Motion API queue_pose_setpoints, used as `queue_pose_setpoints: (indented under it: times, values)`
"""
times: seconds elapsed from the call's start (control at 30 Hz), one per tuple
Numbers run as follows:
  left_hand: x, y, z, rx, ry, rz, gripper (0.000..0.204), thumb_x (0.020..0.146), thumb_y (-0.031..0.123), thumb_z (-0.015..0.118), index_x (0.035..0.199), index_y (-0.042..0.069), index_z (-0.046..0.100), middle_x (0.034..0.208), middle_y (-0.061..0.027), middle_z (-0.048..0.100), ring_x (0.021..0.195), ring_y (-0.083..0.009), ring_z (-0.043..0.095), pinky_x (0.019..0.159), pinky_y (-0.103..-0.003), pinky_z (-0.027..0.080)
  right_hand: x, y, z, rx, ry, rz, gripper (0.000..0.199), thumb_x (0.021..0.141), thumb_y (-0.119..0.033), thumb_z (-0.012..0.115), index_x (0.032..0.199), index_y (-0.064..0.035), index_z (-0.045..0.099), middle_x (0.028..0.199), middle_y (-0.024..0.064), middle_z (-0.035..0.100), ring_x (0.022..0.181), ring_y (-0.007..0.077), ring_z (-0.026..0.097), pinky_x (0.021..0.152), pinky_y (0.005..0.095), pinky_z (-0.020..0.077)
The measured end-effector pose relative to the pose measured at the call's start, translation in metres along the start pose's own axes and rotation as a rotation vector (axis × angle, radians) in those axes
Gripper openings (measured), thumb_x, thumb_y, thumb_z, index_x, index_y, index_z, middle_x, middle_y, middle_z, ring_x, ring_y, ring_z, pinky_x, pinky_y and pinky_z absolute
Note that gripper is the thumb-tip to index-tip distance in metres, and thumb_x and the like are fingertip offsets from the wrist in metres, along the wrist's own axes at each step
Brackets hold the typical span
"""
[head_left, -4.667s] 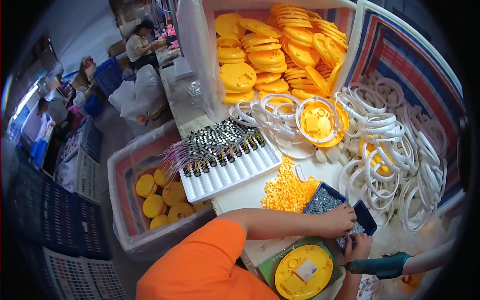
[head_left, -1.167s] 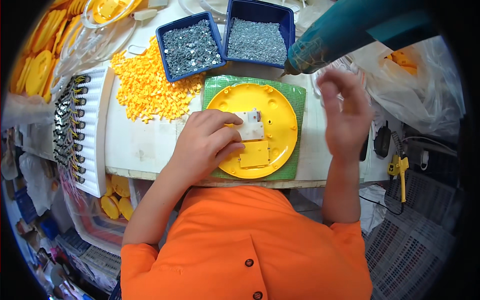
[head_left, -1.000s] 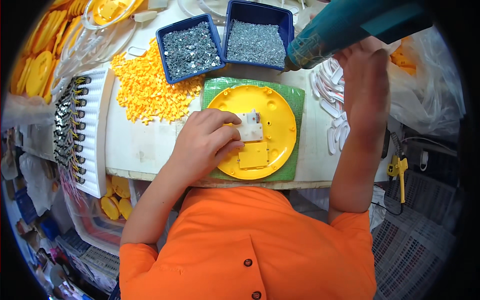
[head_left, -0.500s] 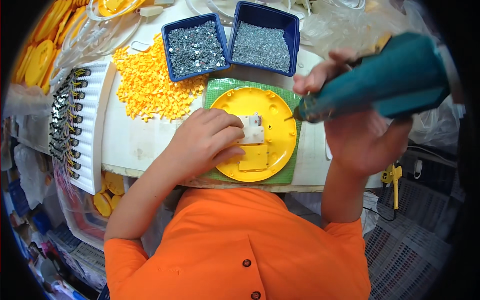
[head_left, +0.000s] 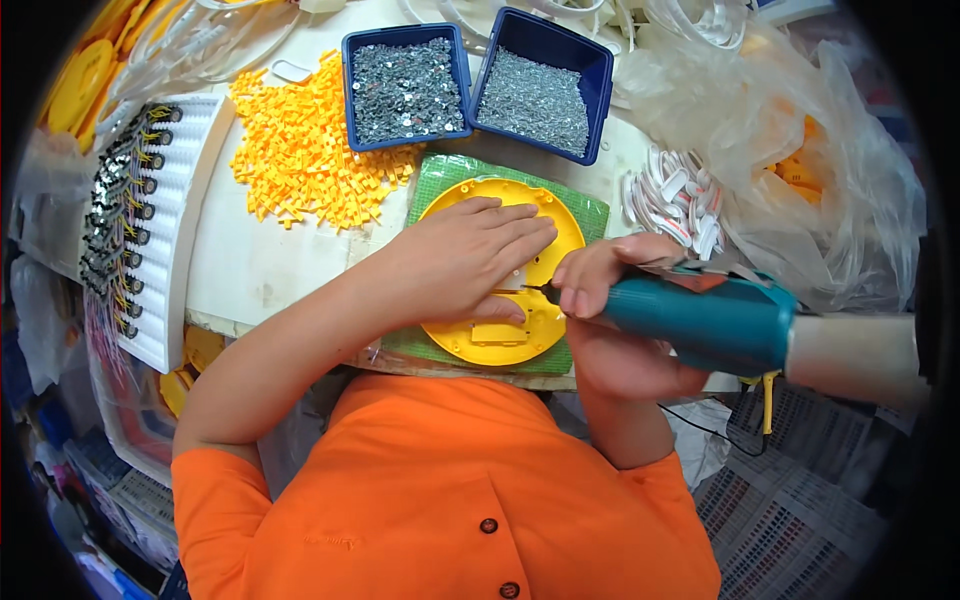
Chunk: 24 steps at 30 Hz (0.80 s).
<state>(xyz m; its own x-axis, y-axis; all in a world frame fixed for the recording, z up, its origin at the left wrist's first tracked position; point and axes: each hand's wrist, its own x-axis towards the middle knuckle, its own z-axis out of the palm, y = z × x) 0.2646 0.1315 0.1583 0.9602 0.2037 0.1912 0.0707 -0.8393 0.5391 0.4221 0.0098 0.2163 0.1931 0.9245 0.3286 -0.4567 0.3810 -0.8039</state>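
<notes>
Half a second ago I was holding the teal electric screwdriver raised at two o'clock above the work; now I am lying it nearly level, its dark bit meeting the yellow round plastic cover near the centre. My right hand is wrapping closed around the tool's barrel, fingertips pinching by the bit. My left hand is pressing flat and spread on the cover, gripping nothing, as before.

The cover is lying on a green mat at the bench edge, glossy yellow with a square raised plate near six o'clock.

At twelve o'clock two blue rectangular trays are holding silvery screws. At ten o'clock a heap of small orange-yellow pieces is spreading out; clear plastic bags are bunching at two o'clock.
</notes>
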Motion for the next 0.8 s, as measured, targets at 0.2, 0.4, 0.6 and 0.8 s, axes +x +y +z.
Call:
queue_pose_setpoints:
  times: [0.2,0.4,0.6,0.8]
  values:
    - [0.001,-0.002,0.005,0.094,0.049,0.05,0.076,0.089,0.048,0.07,0.141,-0.004,0.051,0.154,-0.0199,0.048,0.145,-0.0329,0.043,0.118,-0.045,0.035,-0.006,0.012,-0.004,-0.125,-0.033,0.026,0.083,0.089,-0.076,0.047,0.12,-0.0008,0.059,0.081,0.0119,0.063,0.072,0.0242,0.059,0.074,0.0382,0.0481]
    - [0.001,-0.002,0.008,0.109,0.047,0.045,0.067,0.091,0.044,0.068,0.137,-0.003,0.055,0.153,-0.0198,0.049,0.145,-0.0325,0.043,0.118,-0.046,0.035,-0.004,-0.004,0.004,-0.259,-0.055,0.163,0.079,0.089,-0.073,0.052,0.12,-0.0004,0.059,0.081,0.013,0.063,0.074,0.0249,0.06,0.077,0.0396,0.049]
    - [0.0,-0.002,0.007,0.09,0.044,0.039,0.067,0.091,0.043,0.068,0.137,-0.003,0.055,0.151,-0.0195,0.05,0.145,-0.0322,0.044,0.118,-0.046,0.035,-0.003,-0.004,0.019,-0.204,0.214,0.252,0.073,0.093,-0.065,0.048,0.119,0.002,0.062,0.077,0.0142,0.063,0.071,0.0254,0.059,0.075,0.0415,0.048]
    - [0.002,-0.005,0.013,0.081,0.064,0.053,0.068,0.092,0.042,0.067,0.14,-0.004,0.053,0.151,-0.0192,0.05,0.145,-0.0326,0.043,0.119,-0.046,0.034,-0.006,0.01,-0.004,-0.224,-0.071,0.051,0.065,0.097,-0.062,0.048,0.118,-0.0022,0.062,0.077,0.0121,0.063,0.069,0.0263,0.059,0.074,0.042,0.0472]
